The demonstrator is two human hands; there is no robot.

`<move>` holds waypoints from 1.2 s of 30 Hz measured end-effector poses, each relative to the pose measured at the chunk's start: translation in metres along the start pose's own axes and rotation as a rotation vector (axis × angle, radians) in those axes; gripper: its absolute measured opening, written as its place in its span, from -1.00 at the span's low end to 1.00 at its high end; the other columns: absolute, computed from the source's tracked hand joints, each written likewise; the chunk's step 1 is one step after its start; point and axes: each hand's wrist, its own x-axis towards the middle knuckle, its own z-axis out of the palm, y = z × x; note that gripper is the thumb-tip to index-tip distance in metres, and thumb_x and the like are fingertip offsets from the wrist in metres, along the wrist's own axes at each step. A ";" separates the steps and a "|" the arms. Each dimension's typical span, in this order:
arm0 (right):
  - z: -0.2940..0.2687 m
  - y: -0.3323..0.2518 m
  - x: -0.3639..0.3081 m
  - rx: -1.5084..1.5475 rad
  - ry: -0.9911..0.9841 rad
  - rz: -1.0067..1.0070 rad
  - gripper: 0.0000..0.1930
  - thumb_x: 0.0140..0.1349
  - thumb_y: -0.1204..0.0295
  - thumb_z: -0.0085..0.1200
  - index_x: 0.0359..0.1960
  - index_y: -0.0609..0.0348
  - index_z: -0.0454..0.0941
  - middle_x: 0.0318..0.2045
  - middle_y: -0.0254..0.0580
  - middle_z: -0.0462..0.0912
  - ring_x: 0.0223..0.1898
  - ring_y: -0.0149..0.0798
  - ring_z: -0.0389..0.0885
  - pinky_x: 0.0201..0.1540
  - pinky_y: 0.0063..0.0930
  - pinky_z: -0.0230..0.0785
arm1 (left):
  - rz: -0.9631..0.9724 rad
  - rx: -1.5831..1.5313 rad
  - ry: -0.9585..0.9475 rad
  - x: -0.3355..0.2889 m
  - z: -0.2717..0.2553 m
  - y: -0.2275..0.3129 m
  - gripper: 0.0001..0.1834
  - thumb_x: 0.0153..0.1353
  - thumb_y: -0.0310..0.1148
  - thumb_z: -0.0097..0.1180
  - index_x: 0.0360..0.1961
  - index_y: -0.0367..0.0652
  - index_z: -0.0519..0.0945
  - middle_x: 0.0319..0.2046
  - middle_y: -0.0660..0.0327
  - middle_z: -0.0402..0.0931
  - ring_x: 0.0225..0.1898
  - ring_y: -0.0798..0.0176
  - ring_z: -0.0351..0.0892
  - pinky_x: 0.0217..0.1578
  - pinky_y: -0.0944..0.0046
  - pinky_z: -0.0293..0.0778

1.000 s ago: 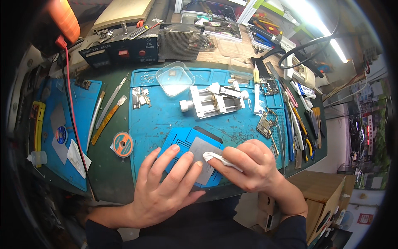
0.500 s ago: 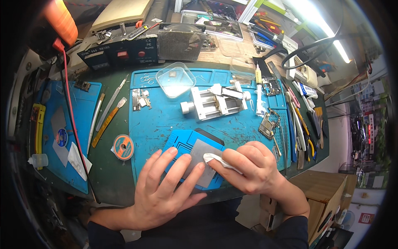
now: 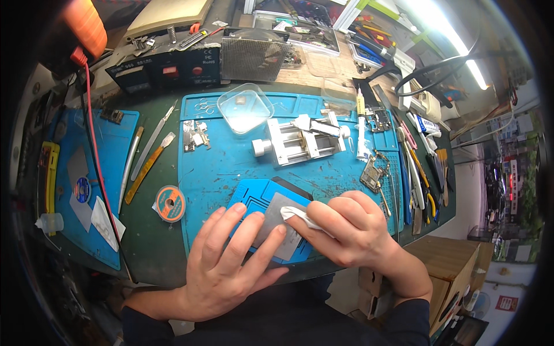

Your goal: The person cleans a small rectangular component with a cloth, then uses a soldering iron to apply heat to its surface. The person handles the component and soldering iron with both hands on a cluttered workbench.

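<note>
We hold a folded white wipe (image 3: 295,215) to a thin grey plate (image 3: 273,214).
Our right hand (image 3: 353,229) has its fingers closed around the wipe; our left hand (image 3: 234,262) spreads its fingers wide, fingertips at the plate. The plate lies on a blue hexagonal pad (image 3: 250,194), nearer us than the silver vise (image 3: 299,142).

Thin grey plate (image 3: 276,210), apparently metal, lies aslant on blue block (image 3: 249,192) beneath bunched white cloth (image 3: 291,213)

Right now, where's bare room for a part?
Mostly bare: blue mat between orange spool and metal vise; green bench below the spool. Crowded: mat's right side, syringe and circuit board; left hand and right hand at gray plate.
</note>
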 end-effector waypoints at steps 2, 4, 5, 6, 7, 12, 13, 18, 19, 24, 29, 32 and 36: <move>-0.003 0.000 -0.003 -0.007 -0.007 0.008 -0.67 0.09 0.40 0.29 -0.07 0.14 0.78 -0.12 -0.33 0.58 -0.29 -0.38 0.50 -0.34 -0.51 0.36 | 0.001 -0.002 -0.007 0.001 -0.001 0.000 -0.32 0.04 0.00 0.49 0.20 0.00 0.71 0.22 0.10 0.42 0.35 -0.04 0.33 0.27 -0.13 0.54; -0.002 0.000 -0.001 0.004 0.007 -0.001 -0.67 0.09 0.41 0.30 -0.08 0.13 0.78 -0.13 -0.33 0.58 -0.30 -0.39 0.49 -0.34 -0.51 0.36 | -0.004 -0.005 -0.001 0.001 0.000 0.001 -0.33 0.04 0.00 0.49 0.20 0.01 0.71 0.21 0.11 0.42 0.35 -0.04 0.34 0.27 -0.12 0.54; -0.001 0.000 0.000 0.008 0.014 -0.002 -0.67 0.08 0.41 0.30 -0.08 0.13 0.78 -0.13 -0.33 0.58 -0.30 -0.39 0.49 -0.34 -0.51 0.35 | -0.003 -0.006 0.000 0.001 0.001 0.001 -0.33 0.03 0.00 0.49 0.20 0.01 0.71 0.21 0.11 0.42 0.35 -0.04 0.34 0.27 -0.12 0.54; 0.000 0.001 0.002 0.017 0.007 0.001 -0.68 0.08 0.41 0.30 -0.08 0.13 0.79 -0.13 -0.33 0.58 -0.30 -0.39 0.48 -0.35 -0.51 0.35 | -0.005 -0.005 0.003 0.000 0.001 0.001 -0.33 0.03 -0.01 0.49 0.20 0.01 0.71 0.21 0.11 0.42 0.35 -0.04 0.34 0.27 -0.12 0.54; 0.002 0.001 0.004 0.026 0.000 0.005 -0.68 0.08 0.42 0.30 -0.08 0.12 0.79 -0.13 -0.33 0.58 -0.30 -0.39 0.48 -0.35 -0.51 0.35 | -0.007 -0.004 0.005 0.000 0.001 0.001 -0.33 0.03 -0.01 0.49 0.19 0.01 0.71 0.22 0.11 0.42 0.35 -0.04 0.34 0.27 -0.12 0.54; 0.005 0.000 0.005 0.012 0.010 0.006 -0.69 0.07 0.43 0.30 -0.09 0.11 0.80 -0.12 -0.32 0.58 -0.29 -0.38 0.48 -0.35 -0.52 0.35 | -0.010 0.001 0.010 -0.001 0.001 0.001 -0.33 0.04 -0.01 0.48 0.20 0.01 0.70 0.22 0.11 0.43 0.35 -0.04 0.34 0.28 -0.12 0.54; 0.003 0.000 0.003 0.004 0.014 0.004 -0.68 0.07 0.43 0.30 -0.09 0.11 0.80 -0.12 -0.32 0.58 -0.29 -0.38 0.48 -0.35 -0.52 0.35 | -0.011 -0.002 0.009 -0.001 0.000 0.001 -0.33 0.03 -0.01 0.49 0.20 0.01 0.70 0.22 0.11 0.43 0.35 -0.04 0.35 0.27 -0.11 0.54; -0.004 0.000 -0.006 -0.030 0.005 -0.004 -0.67 0.05 0.43 0.30 -0.09 0.11 0.80 -0.11 -0.33 0.58 -0.28 -0.38 0.49 -0.33 -0.51 0.37 | -0.008 -0.016 0.003 0.000 0.001 0.000 -0.32 0.02 -0.01 0.49 0.20 0.01 0.70 0.23 0.11 0.43 0.35 -0.04 0.35 0.28 -0.11 0.53; -0.003 0.001 -0.006 -0.026 0.012 -0.009 -0.67 0.05 0.43 0.30 -0.09 0.11 0.80 -0.11 -0.32 0.58 -0.27 -0.38 0.49 -0.33 -0.51 0.37 | -0.007 -0.016 0.003 0.000 0.001 0.000 -0.32 0.02 -0.01 0.49 0.20 0.01 0.70 0.23 0.11 0.43 0.35 -0.04 0.35 0.29 -0.11 0.53; 0.000 0.001 0.003 0.000 -0.005 -0.003 -0.65 0.07 0.41 0.29 -0.06 0.11 0.79 -0.10 -0.32 0.59 -0.26 -0.38 0.49 -0.32 -0.50 0.38 | -0.011 -0.018 0.006 0.000 0.001 0.001 -0.32 0.02 -0.02 0.49 0.20 0.01 0.70 0.23 0.10 0.43 0.35 -0.03 0.35 0.29 -0.12 0.52; -0.001 -0.001 0.001 -0.003 -0.016 0.012 -0.65 0.07 0.41 0.29 -0.06 0.10 0.79 -0.10 -0.32 0.58 -0.25 -0.37 0.49 -0.31 -0.50 0.38 | -0.012 -0.021 0.009 -0.001 0.001 0.000 -0.31 0.02 -0.02 0.50 0.20 0.01 0.70 0.23 0.10 0.43 0.35 -0.03 0.35 0.29 -0.12 0.51; -0.004 -0.002 -0.008 -0.044 0.002 0.007 -0.65 0.07 0.42 0.30 -0.05 0.09 0.80 -0.10 -0.32 0.58 -0.25 -0.36 0.49 -0.30 -0.50 0.40 | -0.004 -0.024 -0.001 0.000 0.000 -0.001 -0.30 0.01 -0.01 0.50 0.21 0.01 0.70 0.23 0.10 0.42 0.35 -0.03 0.35 0.29 -0.12 0.51; -0.005 -0.001 -0.008 -0.024 0.004 0.003 -0.65 0.06 0.43 0.30 -0.06 0.09 0.80 -0.10 -0.33 0.58 -0.25 -0.36 0.48 -0.29 -0.50 0.41 | -0.008 -0.034 0.002 0.000 0.001 0.000 -0.30 0.00 -0.02 0.51 0.21 0.01 0.70 0.24 0.10 0.42 0.35 -0.03 0.34 0.30 -0.12 0.51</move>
